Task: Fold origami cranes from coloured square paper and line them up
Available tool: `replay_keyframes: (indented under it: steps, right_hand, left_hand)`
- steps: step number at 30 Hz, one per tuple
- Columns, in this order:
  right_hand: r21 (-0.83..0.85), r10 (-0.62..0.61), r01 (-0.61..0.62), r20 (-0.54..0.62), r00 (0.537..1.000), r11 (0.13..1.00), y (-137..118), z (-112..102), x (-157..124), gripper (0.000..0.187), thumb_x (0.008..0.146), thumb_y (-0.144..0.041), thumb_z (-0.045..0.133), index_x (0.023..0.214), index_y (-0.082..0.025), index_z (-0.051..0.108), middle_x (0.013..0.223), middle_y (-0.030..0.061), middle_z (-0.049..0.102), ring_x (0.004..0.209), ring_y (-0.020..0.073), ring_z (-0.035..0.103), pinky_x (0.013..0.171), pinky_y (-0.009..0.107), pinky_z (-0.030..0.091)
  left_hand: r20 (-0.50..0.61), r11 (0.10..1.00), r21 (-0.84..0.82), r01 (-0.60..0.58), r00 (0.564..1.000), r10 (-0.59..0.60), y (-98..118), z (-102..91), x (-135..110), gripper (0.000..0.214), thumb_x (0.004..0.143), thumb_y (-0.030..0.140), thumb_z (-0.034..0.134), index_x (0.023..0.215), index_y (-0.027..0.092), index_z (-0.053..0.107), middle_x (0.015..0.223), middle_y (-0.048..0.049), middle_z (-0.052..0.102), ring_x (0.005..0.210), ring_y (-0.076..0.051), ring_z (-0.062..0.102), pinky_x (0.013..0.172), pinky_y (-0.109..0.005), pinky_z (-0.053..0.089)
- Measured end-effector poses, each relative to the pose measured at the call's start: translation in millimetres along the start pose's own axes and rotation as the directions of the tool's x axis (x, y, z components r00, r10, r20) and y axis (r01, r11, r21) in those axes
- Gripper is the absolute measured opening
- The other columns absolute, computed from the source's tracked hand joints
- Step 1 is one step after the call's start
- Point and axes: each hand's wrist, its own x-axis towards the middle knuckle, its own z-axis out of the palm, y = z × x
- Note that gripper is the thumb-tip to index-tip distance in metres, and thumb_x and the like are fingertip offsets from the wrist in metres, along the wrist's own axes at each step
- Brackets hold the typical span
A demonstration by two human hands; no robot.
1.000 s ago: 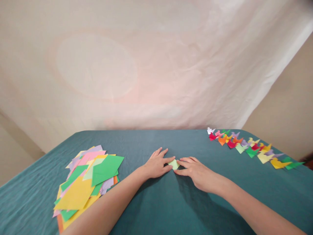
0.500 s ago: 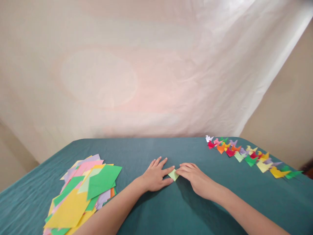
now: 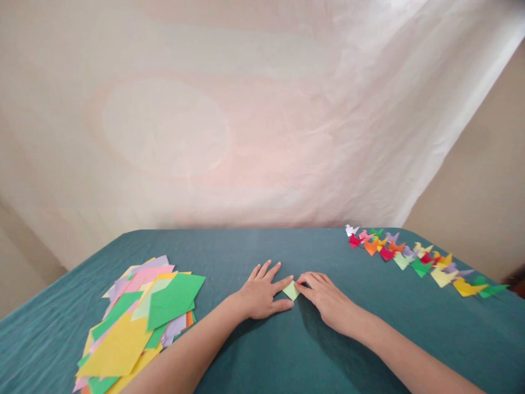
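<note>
A small light green piece of folded paper [image 3: 291,291] lies on the dark green tablecloth between my two hands. My left hand [image 3: 261,291] rests palm down with its fingers spread, index finger and thumb touching the paper's left side. At the paper's right corner, my right hand [image 3: 324,295] has its fingers drawn together, thumb and fingertips closed on the edge. The fingertips partly cover that corner, and the finer folds are too small to make out.
To the left is a heap of loose coloured paper sheets [image 3: 118,345]. Rows of small folded paper birds [image 3: 422,267] in several colours stand along the right side of the tablecloth [image 3: 254,372]. A pale cloth [image 3: 254,120] hangs behind the table.
The light green paper now looks like a flat, plain diamond, where a crease line showed before. My right fingertips have shifted slightly at its corner; my left hand stays nearly still.
</note>
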Motion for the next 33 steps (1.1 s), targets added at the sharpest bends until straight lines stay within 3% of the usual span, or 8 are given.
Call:
replay_keyframes:
  steps: [7,12,16,20,26,33]
  right_hand:
    - [-0.091,0.036,-0.031,0.056,0.998,0.995,-9.9,-11.6,-1.9,0.033,0.084,-0.003,0.039,0.106,-0.015,0.061,0.106,0.0110,0.055,0.113,0.0229,0.042,0.092,0.037,0.035]
    - [-0.018,0.020,-0.019,0.064,0.998,1.000,1.3,-14.0,-6.5,0.043,0.078,0.001,0.038,0.109,-0.018,0.062,0.115,0.0093,0.055,0.115,0.0211,0.040,0.094,0.036,0.033]
    - [0.060,0.048,-0.049,0.006,0.999,0.997,10.7,-12.3,-5.0,0.051,0.074,0.003,0.039,0.116,-0.019,0.058,0.118,0.0075,0.056,0.113,0.0192,0.042,0.095,0.035,0.032]
    - [0.089,0.016,-0.011,-0.056,0.998,0.996,9.1,-3.2,-0.4,0.046,0.078,0.001,0.038,0.115,-0.018,0.058,0.114,0.0070,0.059,0.111,0.0183,0.043,0.095,0.035,0.032]
    - [0.034,-0.028,0.030,-0.057,0.998,0.999,5.4,9.6,0.8,0.039,0.084,-0.006,0.042,0.117,-0.019,0.057,0.116,0.0065,0.059,0.118,0.0203,0.038,0.098,0.037,0.031]
    - [-0.064,-0.062,0.059,-0.051,0.997,0.996,-8.3,5.5,0.1,0.033,0.089,-0.014,0.044,0.118,-0.023,0.057,0.118,0.0084,0.058,0.121,0.0220,0.039,0.098,0.040,0.033]
  left_hand:
    - [-0.019,1.000,0.007,-0.005,1.000,0.005,-0.3,1.0,-0.2,0.066,0.082,0.070,0.022,0.139,0.038,0.016,0.150,-0.0054,0.007,0.136,-0.033,0.003,0.105,-0.055,0.011]
    - [-0.015,1.000,0.027,-0.003,1.000,0.003,-0.1,0.8,0.0,0.066,0.082,0.070,0.022,0.140,0.038,0.017,0.150,-0.0055,0.007,0.136,-0.032,0.006,0.105,-0.054,0.011]
    - [-0.011,0.999,0.039,0.000,1.000,0.001,-0.3,0.9,0.6,0.067,0.082,0.070,0.023,0.140,0.037,0.016,0.150,-0.0056,0.007,0.136,-0.032,0.007,0.105,-0.054,0.012]
    - [-0.013,0.999,0.034,-0.013,1.000,0.014,-0.4,1.1,1.0,0.068,0.081,0.071,0.021,0.140,0.037,0.015,0.150,-0.0063,0.008,0.136,-0.032,0.007,0.105,-0.054,0.011]
    - [-0.013,0.999,0.039,-0.012,1.000,0.013,-0.9,2.2,1.1,0.068,0.081,0.071,0.021,0.140,0.037,0.015,0.150,-0.0072,0.009,0.136,-0.032,0.007,0.105,-0.054,0.011]
    - [-0.014,0.999,0.037,-0.010,1.000,0.010,-0.2,2.8,1.8,0.067,0.083,0.069,0.022,0.141,0.035,0.015,0.150,-0.0069,0.009,0.136,-0.032,0.006,0.105,-0.054,0.011]
